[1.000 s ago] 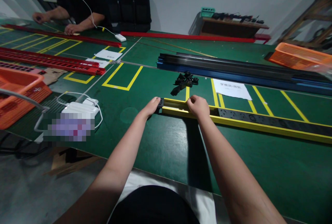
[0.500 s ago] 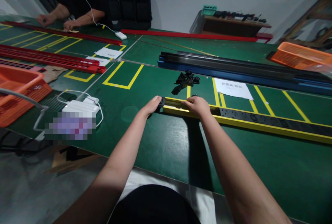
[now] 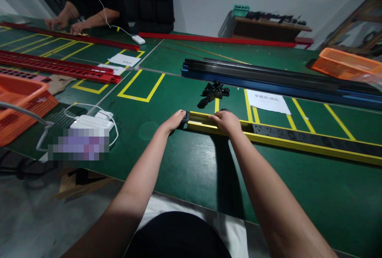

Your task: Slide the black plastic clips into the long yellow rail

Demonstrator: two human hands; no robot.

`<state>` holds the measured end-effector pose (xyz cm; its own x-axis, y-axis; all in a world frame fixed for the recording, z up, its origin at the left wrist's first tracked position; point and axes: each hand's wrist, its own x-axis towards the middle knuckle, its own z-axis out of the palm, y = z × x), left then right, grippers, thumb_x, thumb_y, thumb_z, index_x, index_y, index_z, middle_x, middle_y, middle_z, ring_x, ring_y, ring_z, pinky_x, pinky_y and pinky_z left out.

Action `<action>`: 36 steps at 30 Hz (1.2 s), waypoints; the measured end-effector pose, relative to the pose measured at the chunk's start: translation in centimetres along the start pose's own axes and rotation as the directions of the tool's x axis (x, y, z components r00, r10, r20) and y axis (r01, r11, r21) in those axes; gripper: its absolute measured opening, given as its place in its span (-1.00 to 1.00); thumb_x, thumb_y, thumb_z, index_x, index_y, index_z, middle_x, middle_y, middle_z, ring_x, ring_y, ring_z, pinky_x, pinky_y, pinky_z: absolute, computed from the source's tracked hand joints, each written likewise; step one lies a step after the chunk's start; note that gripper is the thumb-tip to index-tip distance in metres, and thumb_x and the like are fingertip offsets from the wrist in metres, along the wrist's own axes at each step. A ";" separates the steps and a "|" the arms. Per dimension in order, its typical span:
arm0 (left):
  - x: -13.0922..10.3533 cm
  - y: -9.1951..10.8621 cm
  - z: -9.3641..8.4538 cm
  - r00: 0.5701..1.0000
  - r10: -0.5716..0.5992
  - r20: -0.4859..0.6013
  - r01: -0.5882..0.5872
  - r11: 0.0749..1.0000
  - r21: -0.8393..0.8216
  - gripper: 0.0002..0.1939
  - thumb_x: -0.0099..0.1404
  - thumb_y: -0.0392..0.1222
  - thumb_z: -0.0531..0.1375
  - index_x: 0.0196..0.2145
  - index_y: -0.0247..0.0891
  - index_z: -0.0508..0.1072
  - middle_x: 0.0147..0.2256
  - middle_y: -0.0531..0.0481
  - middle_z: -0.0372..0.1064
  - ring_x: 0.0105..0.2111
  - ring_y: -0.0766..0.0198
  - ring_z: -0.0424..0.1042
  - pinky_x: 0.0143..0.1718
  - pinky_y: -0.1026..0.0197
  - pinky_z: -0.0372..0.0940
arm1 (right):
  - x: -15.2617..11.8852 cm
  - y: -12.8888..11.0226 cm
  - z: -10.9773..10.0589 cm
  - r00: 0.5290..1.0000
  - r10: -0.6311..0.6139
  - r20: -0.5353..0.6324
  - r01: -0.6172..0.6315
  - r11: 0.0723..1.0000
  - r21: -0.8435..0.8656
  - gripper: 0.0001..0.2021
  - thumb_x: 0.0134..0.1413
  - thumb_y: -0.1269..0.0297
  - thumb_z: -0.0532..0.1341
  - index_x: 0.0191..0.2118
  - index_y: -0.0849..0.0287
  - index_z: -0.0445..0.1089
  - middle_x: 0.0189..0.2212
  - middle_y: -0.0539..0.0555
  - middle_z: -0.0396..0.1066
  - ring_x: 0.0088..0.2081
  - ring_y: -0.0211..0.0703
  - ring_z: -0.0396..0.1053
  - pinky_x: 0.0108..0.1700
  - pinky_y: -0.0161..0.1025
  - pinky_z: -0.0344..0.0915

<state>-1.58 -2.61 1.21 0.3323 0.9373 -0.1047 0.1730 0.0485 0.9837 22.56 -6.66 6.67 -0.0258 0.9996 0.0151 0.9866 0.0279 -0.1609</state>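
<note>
A long yellow rail lies across the green table, with black socket modules set in its channel from the middle to the right. At the rail's left end sits a black end piece, and my left hand is closed on it, thumb on top. My right hand grips the yellow rail farther right, fingers wrapped over its far side and thumb over the channel. Behind the rail is a small pile of black plastic parts.
Blue and black rails lie behind, near a paper label. At left are red rails, an orange basket and a white power strip. An orange basket stands back right. Another person's hands work at back left.
Both my hands keep their places on the rail. At back left, the other person's hands have shifted slightly.
</note>
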 end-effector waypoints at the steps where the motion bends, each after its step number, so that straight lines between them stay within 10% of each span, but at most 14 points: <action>1: 0.0 0.0 0.0 1.000 0.001 0.004 -0.001 1.000 0.000 -0.70 0.29 -0.01 -0.04 -0.36 -0.28 0.31 -0.38 0.01 0.34 -0.34 0.32 0.28 -0.26 0.29 0.18 | 0.0 0.0 0.0 1.000 -0.010 -0.005 0.010 1.000 -0.005 -0.47 0.13 -0.16 -0.10 -0.31 0.07 0.48 -0.31 0.11 0.46 -0.31 -0.15 0.34 -0.38 -0.31 0.09; 36: -0.1 0.2 -0.6 0.998 -0.020 0.055 0.023 0.998 -0.063 -0.69 0.26 0.04 0.00 -0.36 -0.28 0.31 -0.39 0.01 0.35 -0.37 0.31 0.28 -0.31 0.29 0.18 | -0.1 -0.1 0.1 0.999 -0.027 -0.027 0.027 1.000 -0.014 -0.49 0.15 -0.13 -0.09 -0.33 0.10 0.47 -0.29 0.12 0.45 -0.27 -0.12 0.34 -0.37 -0.30 0.09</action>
<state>-2.10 -2.54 1.54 0.3796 0.9157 -0.1321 0.1222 0.0919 0.9882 22.48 -6.79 6.55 -0.0481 0.9978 0.0460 0.9877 0.0544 -0.1464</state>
